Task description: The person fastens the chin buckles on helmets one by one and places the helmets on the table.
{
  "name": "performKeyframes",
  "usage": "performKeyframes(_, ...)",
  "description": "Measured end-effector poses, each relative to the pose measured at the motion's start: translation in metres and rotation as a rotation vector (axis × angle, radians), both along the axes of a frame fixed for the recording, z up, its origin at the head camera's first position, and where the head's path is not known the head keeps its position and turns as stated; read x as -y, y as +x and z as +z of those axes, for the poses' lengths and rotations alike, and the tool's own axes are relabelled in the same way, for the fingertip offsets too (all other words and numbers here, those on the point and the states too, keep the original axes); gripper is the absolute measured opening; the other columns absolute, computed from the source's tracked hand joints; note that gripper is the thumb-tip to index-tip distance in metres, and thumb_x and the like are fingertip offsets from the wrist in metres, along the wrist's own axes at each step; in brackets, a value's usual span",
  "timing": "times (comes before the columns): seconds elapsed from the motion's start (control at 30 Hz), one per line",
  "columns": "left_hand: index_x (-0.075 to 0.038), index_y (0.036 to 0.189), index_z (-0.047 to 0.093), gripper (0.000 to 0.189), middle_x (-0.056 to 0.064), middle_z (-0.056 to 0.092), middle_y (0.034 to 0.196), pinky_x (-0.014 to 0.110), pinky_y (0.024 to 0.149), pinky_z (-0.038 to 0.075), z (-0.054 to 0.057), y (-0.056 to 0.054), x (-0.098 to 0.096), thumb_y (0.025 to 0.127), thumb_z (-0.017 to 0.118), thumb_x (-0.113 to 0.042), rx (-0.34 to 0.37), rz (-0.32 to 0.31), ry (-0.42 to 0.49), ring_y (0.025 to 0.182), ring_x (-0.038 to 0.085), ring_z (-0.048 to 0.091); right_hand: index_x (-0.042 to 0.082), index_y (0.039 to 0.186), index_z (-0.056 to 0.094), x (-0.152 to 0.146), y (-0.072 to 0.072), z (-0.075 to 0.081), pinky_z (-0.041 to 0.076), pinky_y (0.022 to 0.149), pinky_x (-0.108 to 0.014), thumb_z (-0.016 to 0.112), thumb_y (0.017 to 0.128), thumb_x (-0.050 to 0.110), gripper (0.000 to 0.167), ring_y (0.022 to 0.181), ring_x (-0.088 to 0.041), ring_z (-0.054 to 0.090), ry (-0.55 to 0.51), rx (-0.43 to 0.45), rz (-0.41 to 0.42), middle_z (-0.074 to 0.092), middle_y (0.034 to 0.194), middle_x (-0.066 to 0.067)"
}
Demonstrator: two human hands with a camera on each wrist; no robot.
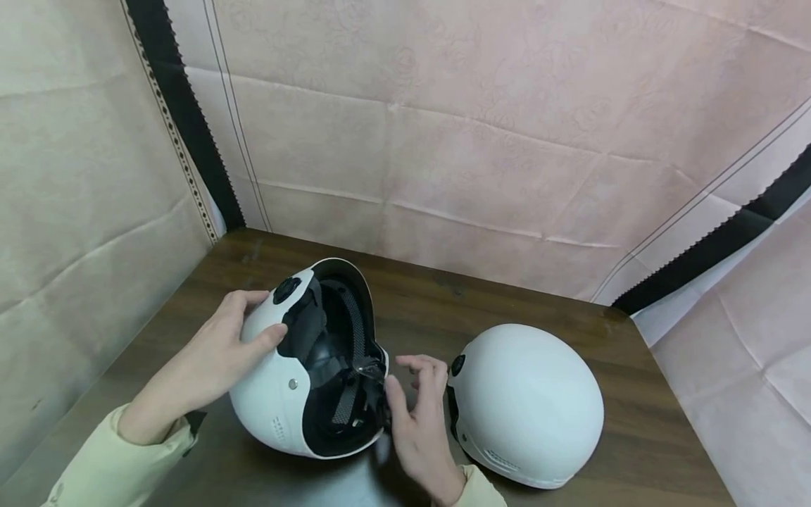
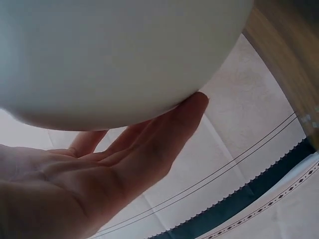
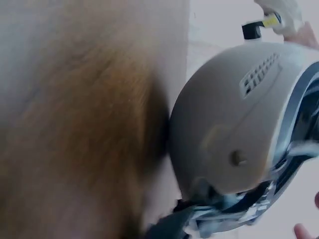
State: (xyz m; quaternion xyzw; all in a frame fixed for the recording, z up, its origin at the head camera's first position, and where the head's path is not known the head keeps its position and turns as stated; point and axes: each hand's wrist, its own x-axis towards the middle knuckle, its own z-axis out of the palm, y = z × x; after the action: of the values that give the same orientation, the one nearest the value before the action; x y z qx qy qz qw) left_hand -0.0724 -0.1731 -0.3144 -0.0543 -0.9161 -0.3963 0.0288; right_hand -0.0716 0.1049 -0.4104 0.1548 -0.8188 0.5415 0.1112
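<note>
A white helmet (image 1: 269,401) lies tipped on the table with its black padded inside (image 1: 336,352) facing up and right. My left hand (image 1: 212,352) grips its left side, thumb at the opening's edge and fingers against the outer shell (image 2: 114,64). By the helmet's right rim is my right hand (image 1: 421,426), thumb and fingers apart and loosely bent, with nothing seen between them. Dark straps and a clear, shiny part (image 3: 249,204) hang at the rim in the right wrist view, blurred. Whether the right thumb touches the rim, I cannot tell.
A second white helmet (image 1: 529,405) stands dome up on the table, just right of my right hand. The brown wooden table (image 1: 405,282) ends at pale cloth walls (image 1: 443,141) behind and on both sides.
</note>
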Motion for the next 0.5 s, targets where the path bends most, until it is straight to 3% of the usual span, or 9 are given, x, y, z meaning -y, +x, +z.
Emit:
performKeyframes(0.17,0.006,0.144,0.028,0.068,0.025,0.038,0.137,0.059,0.093,0.040,-0.004,0.000,0.002,0.100,0.048,-0.042,0.017,-0.024,0.033,0.120,0.039,0.043,0.011,0.128,0.045,-0.005,-0.013,-0.008,0.036,0.089,-0.040,0.052,0.101,0.033,0.036,0.110,-0.022,0.038,-0.012,0.310,-0.006,0.033,0.120,-0.011)
performKeyframes(0.23,0.006,0.143,0.030,0.064,0.024,0.040,0.137,0.058,0.095,0.040,-0.006,0.000,0.004,0.101,0.047,-0.040,0.011,-0.032,0.049,0.121,0.038,0.043,0.007,0.130,0.041,-0.006,-0.016,-0.010,0.038,0.088,-0.038,0.052,0.101,0.031,0.040,0.107,-0.022,0.041,-0.036,0.388,0.007,0.033,0.121,-0.013)
performKeyframes(0.33,0.005,0.143,0.030,0.062,0.025,0.041,0.138,0.058,0.096,0.038,-0.009,-0.002,0.006,0.102,0.045,-0.038,0.009,-0.036,0.069,0.125,0.039,0.042,0.004,0.134,0.034,-0.005,-0.019,-0.010,0.039,0.088,-0.038,0.051,0.101,0.030,0.044,0.105,-0.022,0.045,-0.093,0.433,0.028,0.036,0.123,-0.015)
performKeyframes(0.5,0.006,0.143,0.029,0.060,0.028,0.040,0.138,0.060,0.096,0.038,-0.011,-0.004,0.010,0.103,0.042,-0.037,0.028,-0.038,0.100,0.126,0.042,0.041,0.004,0.136,0.030,-0.005,-0.021,-0.009,0.039,0.092,-0.039,0.047,0.103,0.032,0.047,0.104,-0.021,0.048,-0.124,0.419,0.049,0.044,0.123,-0.015)
